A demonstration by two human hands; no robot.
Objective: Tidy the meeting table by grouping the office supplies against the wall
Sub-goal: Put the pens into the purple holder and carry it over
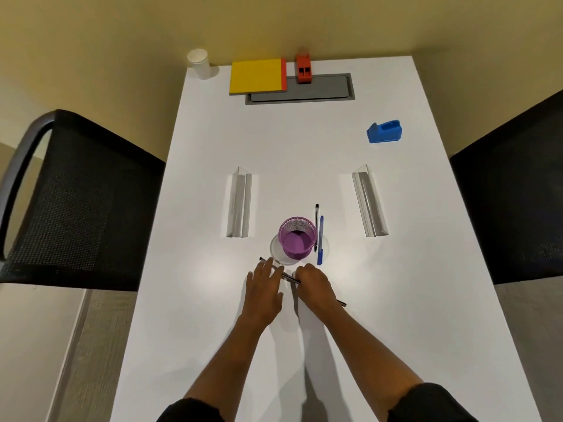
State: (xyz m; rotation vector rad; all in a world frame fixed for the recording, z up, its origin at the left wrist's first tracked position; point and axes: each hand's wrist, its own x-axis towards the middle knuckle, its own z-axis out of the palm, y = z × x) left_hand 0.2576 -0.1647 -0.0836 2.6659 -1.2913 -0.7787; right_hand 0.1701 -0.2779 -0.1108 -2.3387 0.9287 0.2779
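Observation:
A dark pen (286, 276) lies slanted on the white table (396, 300) just in front of me. My right hand (313, 289) curls its fingers round the pen's middle. My left hand (264, 292) lies over the pen's left part with straight fingers. A purple mesh pen cup (297, 237) stands empty just beyond my hands. A black pen (316, 226) and a blue pen (320, 240) lie side by side right of the cup. At the wall end are a yellow notebook (256, 75), a red stapler (303, 69) and a white paper cup (199, 63).
Two clear acrylic name holders (240, 202) (369, 201) lie left and right of the middle. A blue tape dispenser (384, 131) sits at the far right. A grey cable hatch (320, 89) is set into the table. Black mesh chairs (76, 202) (511, 208) flank both sides.

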